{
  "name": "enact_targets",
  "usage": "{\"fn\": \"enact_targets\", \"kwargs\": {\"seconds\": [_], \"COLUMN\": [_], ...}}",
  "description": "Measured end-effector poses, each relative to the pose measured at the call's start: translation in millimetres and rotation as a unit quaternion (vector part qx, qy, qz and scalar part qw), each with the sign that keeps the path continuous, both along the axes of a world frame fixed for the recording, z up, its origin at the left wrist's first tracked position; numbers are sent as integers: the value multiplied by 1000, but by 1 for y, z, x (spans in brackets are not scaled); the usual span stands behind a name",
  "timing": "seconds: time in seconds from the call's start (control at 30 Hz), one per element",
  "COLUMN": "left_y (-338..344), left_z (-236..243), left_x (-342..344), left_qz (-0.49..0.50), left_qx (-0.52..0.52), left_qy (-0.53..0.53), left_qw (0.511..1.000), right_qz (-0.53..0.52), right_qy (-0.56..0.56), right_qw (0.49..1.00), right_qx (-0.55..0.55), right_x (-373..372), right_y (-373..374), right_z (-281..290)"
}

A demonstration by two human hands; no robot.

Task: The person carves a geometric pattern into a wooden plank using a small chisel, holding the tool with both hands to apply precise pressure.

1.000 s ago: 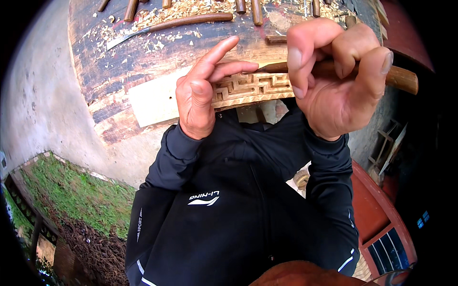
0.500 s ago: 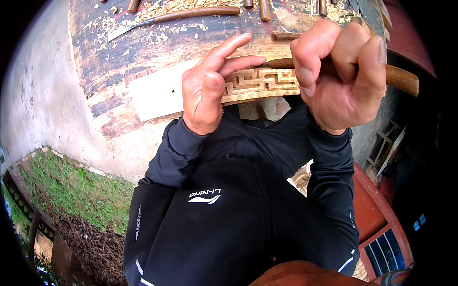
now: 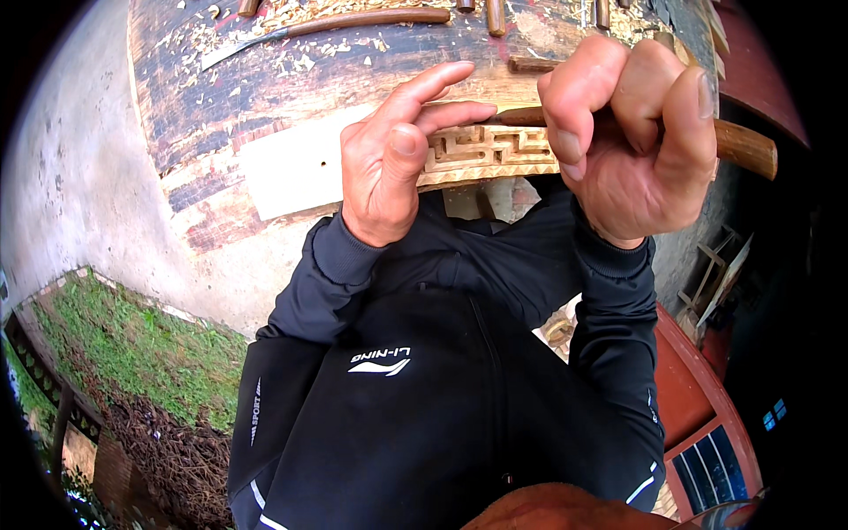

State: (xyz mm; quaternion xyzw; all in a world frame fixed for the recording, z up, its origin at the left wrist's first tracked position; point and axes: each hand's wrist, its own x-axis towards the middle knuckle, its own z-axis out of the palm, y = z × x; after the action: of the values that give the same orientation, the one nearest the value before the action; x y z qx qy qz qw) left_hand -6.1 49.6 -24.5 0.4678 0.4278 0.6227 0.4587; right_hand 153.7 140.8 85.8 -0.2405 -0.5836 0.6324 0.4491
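My right hand (image 3: 632,146) is wrapped around the brown wooden handle of a carving chisel (image 3: 746,150), which lies nearly level and points left. The chisel's narrow front end (image 3: 519,117) reaches the far edge of a carved wooden board (image 3: 490,152) with a fretwork pattern of straight grooves and a zigzag border. My left hand (image 3: 389,163) rests over the board with its fingers stretched and thumb apart. One of its fingertips meets the chisel's front end. A plain pale part of the board (image 3: 287,172) with a small dark hole shows left of that hand.
Beyond the board, a long-handled knife (image 3: 362,19) lies on the worn workbench (image 3: 190,97) among wood shavings (image 3: 305,64). Several more wooden tool handles (image 3: 495,18) line the bench's far side. A short wooden piece (image 3: 532,64) lies near my right hand. Grass (image 3: 132,340) is at lower left.
My left hand has shifted very slightly right along the board. The grip of my right hand on the chisel looks the same.
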Motion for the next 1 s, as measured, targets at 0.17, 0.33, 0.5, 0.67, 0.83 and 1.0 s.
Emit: {"fn": "enact_targets", "kwargs": {"seconds": [0.17,0.33,0.5,0.67,0.83,1.0], "left_y": [-1,-1,-3,-2,0,-1], "left_z": [5,3,0,1,0,2], "left_x": [0,0,0,-1,0,0], "left_qz": [8,14,24,21,28,34], "left_qx": [-9,-14,-15,-21,-11,-34], "left_qy": [-4,-14,-20,-25,-2,-1], "left_qw": [1000,1000,999,999,1000,999], "right_qz": [21,39,34,20,14,1], "right_qy": [-35,-134,-203,-217,-194,-143], "right_qw": [999,989,971,963,965,973], "right_qx": [1,52,121,161,177,180], "right_x": [1,1,-7,-11,-10,-10], "right_y": [-3,-10,-15,-18,-20,-22], "right_z": [3,17,19,16,6,-4]}}
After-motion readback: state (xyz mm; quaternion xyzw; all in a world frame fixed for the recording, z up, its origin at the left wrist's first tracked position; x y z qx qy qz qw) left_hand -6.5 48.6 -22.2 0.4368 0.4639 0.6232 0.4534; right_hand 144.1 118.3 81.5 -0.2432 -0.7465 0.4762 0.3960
